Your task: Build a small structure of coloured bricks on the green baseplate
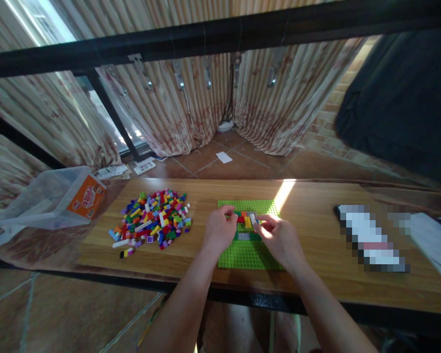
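Note:
A green studded baseplate (250,257) lies on the wooden tabletop, with a small cluster of toy bricks built across its middle. My right hand (282,240) reaches in from the right, thumb and index finger closed on a white brick (253,218) at the cluster's right end. Beside it sits a yellow brick (247,222). On the other side my left hand (221,228) rests over the plate's left part, its fingers curled by a red brick (240,219); what they hold, if anything, is hidden. A grey brick (244,236) lies in the nearer row, between green ones.
Left of the plate spreads a heap of loose, mixed-colour bricks (154,218). A clear plastic bin (55,196) with an orange label stands past the table's left end. A blurred-out dark-edged object (371,238) and white paper (431,242) lie to the right. A black bar (220,37) crosses above the far side.

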Demonstrator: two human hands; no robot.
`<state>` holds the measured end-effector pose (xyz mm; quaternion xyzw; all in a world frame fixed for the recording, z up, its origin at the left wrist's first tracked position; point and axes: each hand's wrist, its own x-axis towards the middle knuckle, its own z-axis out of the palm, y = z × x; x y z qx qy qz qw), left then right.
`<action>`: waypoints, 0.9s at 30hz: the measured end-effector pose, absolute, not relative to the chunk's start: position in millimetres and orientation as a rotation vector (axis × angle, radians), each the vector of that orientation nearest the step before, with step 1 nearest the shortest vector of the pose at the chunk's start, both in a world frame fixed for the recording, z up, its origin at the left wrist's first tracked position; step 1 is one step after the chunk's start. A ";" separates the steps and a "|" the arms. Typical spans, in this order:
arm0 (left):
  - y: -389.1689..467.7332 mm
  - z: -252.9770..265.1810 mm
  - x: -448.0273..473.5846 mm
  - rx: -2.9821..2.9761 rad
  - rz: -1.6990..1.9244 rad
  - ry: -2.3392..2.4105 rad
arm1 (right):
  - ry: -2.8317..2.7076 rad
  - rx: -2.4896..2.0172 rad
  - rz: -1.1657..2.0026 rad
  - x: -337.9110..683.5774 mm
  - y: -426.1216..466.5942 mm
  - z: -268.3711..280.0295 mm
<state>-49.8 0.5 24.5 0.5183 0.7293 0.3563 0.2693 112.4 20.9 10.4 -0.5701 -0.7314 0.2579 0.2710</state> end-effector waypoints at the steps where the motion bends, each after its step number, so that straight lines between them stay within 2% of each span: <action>1: -0.3 25.9 -49.9 1.410 0.930 1.975 | -1.988 -1.542 0.658 110.7 20.1 10.2; 14: -7.1 23.9 -45.5 1.543 0.803 1.980 | -2.085 -1.559 0.218 98.8 14.3 -3.4; 22: -8.6 21.6 -43.6 1.637 0.767 1.997 | -2.082 -1.605 0.228 91.1 12.6 -4.1; 27: -8.8 22.0 -43.0 1.636 0.745 2.008 | -2.038 -1.558 0.393 92.8 12.5 -1.3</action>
